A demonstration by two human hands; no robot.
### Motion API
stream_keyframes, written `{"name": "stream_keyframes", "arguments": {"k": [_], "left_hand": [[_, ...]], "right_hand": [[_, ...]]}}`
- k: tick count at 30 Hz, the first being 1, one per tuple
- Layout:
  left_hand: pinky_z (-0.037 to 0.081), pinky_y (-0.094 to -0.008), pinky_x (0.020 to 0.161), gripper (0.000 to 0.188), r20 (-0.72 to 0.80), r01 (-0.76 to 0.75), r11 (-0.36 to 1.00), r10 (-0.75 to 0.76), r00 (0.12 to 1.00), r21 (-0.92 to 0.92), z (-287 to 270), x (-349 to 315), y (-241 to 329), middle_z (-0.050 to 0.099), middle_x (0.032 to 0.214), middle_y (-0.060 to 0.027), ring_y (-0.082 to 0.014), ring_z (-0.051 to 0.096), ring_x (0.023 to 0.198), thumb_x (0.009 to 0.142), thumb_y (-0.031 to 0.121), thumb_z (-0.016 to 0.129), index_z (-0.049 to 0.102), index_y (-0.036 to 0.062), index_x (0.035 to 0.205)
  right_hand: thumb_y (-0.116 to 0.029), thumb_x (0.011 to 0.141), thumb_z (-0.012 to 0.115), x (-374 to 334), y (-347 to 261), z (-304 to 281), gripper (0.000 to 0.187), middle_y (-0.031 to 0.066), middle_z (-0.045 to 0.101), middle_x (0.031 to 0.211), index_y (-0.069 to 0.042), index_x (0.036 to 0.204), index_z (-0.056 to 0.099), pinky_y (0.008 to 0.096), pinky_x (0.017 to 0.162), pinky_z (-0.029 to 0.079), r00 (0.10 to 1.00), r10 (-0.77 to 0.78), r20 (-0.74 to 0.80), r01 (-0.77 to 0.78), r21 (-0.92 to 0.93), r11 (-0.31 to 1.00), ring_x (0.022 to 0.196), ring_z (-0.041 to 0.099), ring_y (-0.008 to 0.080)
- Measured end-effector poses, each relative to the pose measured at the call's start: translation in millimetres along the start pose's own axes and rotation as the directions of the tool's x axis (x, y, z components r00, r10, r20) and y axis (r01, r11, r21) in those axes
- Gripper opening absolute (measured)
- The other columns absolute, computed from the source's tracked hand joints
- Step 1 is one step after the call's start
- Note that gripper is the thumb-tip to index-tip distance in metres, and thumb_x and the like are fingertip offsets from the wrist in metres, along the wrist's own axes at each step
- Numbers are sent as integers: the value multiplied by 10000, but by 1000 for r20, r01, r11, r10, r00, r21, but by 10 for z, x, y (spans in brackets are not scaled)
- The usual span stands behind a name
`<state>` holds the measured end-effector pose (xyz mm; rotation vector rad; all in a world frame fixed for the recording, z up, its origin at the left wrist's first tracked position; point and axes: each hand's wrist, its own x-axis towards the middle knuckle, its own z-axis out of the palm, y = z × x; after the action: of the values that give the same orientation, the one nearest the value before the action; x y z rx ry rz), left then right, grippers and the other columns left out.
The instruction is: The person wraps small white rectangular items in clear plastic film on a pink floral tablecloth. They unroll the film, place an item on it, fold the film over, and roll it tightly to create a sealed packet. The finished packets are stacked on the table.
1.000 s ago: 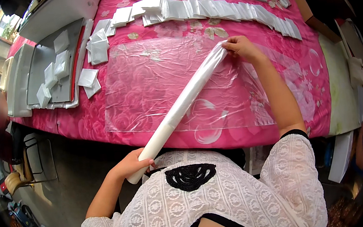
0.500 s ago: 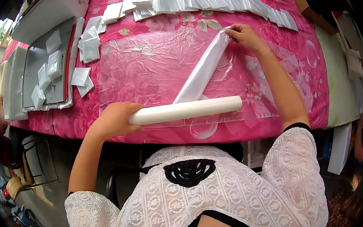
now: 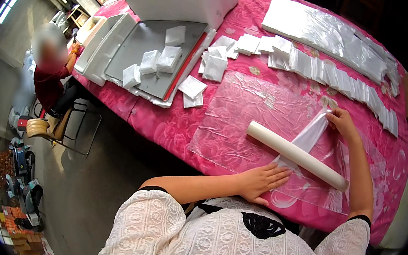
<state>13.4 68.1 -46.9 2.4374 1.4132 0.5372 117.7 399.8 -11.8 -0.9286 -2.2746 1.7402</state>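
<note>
My left hand (image 3: pixel 265 179) lies flat with fingers stretched out, pressing the near end of a folded white plastic film strip (image 3: pixel 312 133). At the strip's far end my right hand (image 3: pixel 342 123) pinches its gathered tip between thumb and fingers. Across the strip lies a smooth white roll (image 3: pixel 294 153), slanting from upper left to lower right, touched by neither hand. Beneath them a crinkled clear plastic sheet (image 3: pixel 229 129) is spread on the pink flowered tablecloth (image 3: pixel 158 125).
Small folded white plastic packets (image 3: pixel 330 74) form a curved row beyond the sheet. Behind them lies a long stack of white plastic film (image 3: pixel 314 32). More packets sit on a grey board (image 3: pixel 126 55) beside a white foam box (image 3: pixel 189 4). Another person (image 3: pixel 52 69) sits at the far left.
My left hand has let go of the roll and moved flat onto the strip's near end. The roll now lies across the strip. The view has swung left; my right hand still pinches the tip.
</note>
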Motion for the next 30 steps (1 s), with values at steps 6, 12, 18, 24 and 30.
{"name": "stream_keyframes", "arguments": {"k": [6, 12, 18, 24, 30], "left_hand": [[91, -497, 1080, 946, -15, 30, 999, -30, 999, -28, 193, 2, 115, 152, 1436, -256, -368, 131, 1351, 778, 634, 367, 183, -92, 1355], [108, -477, 1086, 926, -23, 98, 994, -97, 995, 41, 148, 17, 232, 149, 1441, -247, -343, 142, 1355, 798, 616, 367, 169, -92, 1362], [146, -459, 1078, 868, 11, 131, 991, -132, 991, 38, -1, 31, 239, 188, 1440, -219, -318, 175, 1350, 815, 583, 385, 197, -59, 1367], [113, -450, 1089, 851, 30, 133, 990, -134, 990, 40, -114, 67, 237, 196, 1443, -206, -316, 159, 1356, 810, 575, 427, 238, -46, 1360], [155, -459, 1079, 865, 118, 143, 982, -158, 980, 124, -115, 139, 236, 223, 1424, -228, -342, 202, 1335, 772, 554, 496, 273, -65, 1334]], "right_hand": [[-115, 828, 573, 134, 250, -13, 175, 45, 595, 741, 11, 945, 606, 244, 574, 434, 860, -273, -432, 170, -262, 950, 608, 520, 107], [-127, 706, 680, -978, -440, 811, 356, 135, 587, 953, -23, 1034, 589, 378, 751, 457, 825, -559, 79, 526, -468, 710, 876, 560, 287], [-51, 669, 658, -1338, -226, 969, 503, 122, 555, 1064, -79, 1157, 536, 397, 808, 443, 854, -499, 147, 459, -664, 590, 939, 542, 309], [-61, 751, 610, -1124, 251, -107, 519, 115, 558, 1107, -116, 1253, 489, 374, 864, 422, 826, -356, -437, -78, -715, 695, 989, 525, 311], [-35, 729, 617, -1538, -173, 336, 487, 116, 578, 1098, -85, 1205, 525, 379, 863, 426, 889, -427, -167, 253, -599, 760, 984, 539, 304]]}}
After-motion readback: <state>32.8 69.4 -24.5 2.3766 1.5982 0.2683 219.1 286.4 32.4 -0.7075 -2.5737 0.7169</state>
